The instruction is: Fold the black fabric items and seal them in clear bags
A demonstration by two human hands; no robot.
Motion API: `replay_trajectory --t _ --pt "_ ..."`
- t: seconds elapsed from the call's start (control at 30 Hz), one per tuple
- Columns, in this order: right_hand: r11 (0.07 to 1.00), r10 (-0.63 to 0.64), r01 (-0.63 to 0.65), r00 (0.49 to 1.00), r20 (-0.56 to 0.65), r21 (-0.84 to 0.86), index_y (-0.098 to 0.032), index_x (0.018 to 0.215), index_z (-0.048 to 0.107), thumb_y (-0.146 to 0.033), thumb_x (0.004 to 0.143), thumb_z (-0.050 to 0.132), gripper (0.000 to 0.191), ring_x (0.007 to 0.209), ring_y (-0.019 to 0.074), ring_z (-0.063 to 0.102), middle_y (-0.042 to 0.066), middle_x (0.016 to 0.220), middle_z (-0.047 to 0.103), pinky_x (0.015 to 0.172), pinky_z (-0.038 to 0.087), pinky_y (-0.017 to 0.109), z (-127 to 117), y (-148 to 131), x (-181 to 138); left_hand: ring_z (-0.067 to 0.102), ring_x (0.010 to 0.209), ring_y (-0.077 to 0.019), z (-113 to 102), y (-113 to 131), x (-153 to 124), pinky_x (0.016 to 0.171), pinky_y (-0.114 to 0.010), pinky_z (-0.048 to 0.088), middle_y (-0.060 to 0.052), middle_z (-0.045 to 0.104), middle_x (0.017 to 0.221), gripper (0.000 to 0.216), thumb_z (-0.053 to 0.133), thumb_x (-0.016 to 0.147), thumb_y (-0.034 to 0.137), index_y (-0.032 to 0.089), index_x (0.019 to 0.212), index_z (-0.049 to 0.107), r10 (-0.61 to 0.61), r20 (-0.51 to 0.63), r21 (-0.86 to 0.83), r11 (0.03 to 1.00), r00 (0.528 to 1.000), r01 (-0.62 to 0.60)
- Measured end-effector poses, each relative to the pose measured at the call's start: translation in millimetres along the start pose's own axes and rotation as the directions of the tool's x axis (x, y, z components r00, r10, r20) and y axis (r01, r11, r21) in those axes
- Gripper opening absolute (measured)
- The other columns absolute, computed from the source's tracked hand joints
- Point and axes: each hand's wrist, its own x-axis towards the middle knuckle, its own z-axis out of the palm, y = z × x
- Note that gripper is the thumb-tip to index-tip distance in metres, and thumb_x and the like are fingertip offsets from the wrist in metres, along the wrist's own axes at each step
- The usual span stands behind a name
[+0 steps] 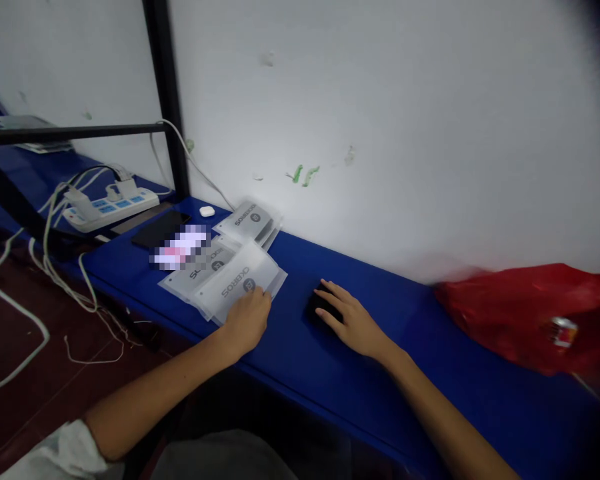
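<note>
Left hand (247, 319) rests flat on top pouch (240, 283); right hand (347, 319) covers a dark object (320, 303), grasp unclear. Best to pin the pouch by its edge while lifting one layer.

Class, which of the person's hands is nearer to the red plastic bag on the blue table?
Right. The right hand rests on a small black object, left of the red plastic bag; the left hand lies farther left, on grey pouches.

Bare blue bench (405, 333) before red bag (530, 313)
</note>
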Motion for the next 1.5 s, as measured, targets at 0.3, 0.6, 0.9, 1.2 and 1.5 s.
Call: replay_trajectory --t 0.3,0.6,0.9,1.2,1.5 --pt "0.953 0.245 -0.261 0.962 -0.117 -0.152 -0.015 0.123 0.057 -0.046 0.091 0.041 0.047 0.128 0.0303 0.044 0.016 0.139 0.047 0.103 0.039 0.05 -19 31 -71 0.058 0.096 -0.0253 -12 72 0 0.074 -0.036 0.051 -0.011 0.06 0.098 0.028 0.037 0.082 -0.004 0.011 0.094 0.057 0.275 -0.047 0.16 0.951 0.96 -0.265" --pt "0.973 -0.033 -0.051 0.933 -0.36 -0.224 -0.017 0.118 0.059 -0.017 0.089 0.042 0.034 0.111 0.0239 0.057 0.012 0.12 0.062 0.095 0.047 0.043 -44 -38 -85 0.056 0.09 -0.0184 -27 66 47 0.069 -0.028 0.047 -0.005 0.058 0.092 0.02 0.042 0.085 0.003 0.016 0.09 0.056 0.45 -0.303 0.096 0.892 0.84 -0.443" --pt "0.986 0.048 -0.059 0.996 -0.073 -0.157 -0.01 0.131 0.044 -0.005 0.082 0.037 0.05 0.103 0.0229 0.06 0.014 0.113 0.063 0.091 0.047 0.038 -34 -45 -50 0.056 0.089 -0.0164 -22 67 47 0.076 -0.028 0.047 -0.004 0.058 0.091 0.018 0.04 0.088 0.008 0.017 0.09 0.056 0.5 -0.28 0.046 0.86 0.819 -0.509" --pt "0.91 0.227 -0.24 0.971 -0.078 -0.339 -0.013 0.132 0.042 -0.002 0.081 0.04 0.052 0.105 0.0269 0.06 0.017 0.119 0.06 0.092 0.044 0.042 -10 -40 -31 0.06 0.085 -0.0203 -10 45 45 0.068 -0.03 0.048 -0.007 0.061 0.087 0.02 0.038 0.091 0.01 0.015 0.094 0.057 0.486 -0.14 0.23 0.863 0.863 -0.449" --pt "0.906 0.382 -0.394 0.918 -0.105 -0.151 -0.008 0.111 0.059 -0.039 0.087 0.053 0.039 0.103 0.0318 0.062 0.02 0.104 0.067 0.086 0.049 0.042 -9 -36 -15 0.06 0.089 -0.0241 -10 47 49 0.069 -0.033 0.047 -0.01 0.063 0.091 0.028 0.037 0.088 0.005 0.014 0.103 0.059 0.54 -0.143 0.301 0.822 0.829 -0.483"
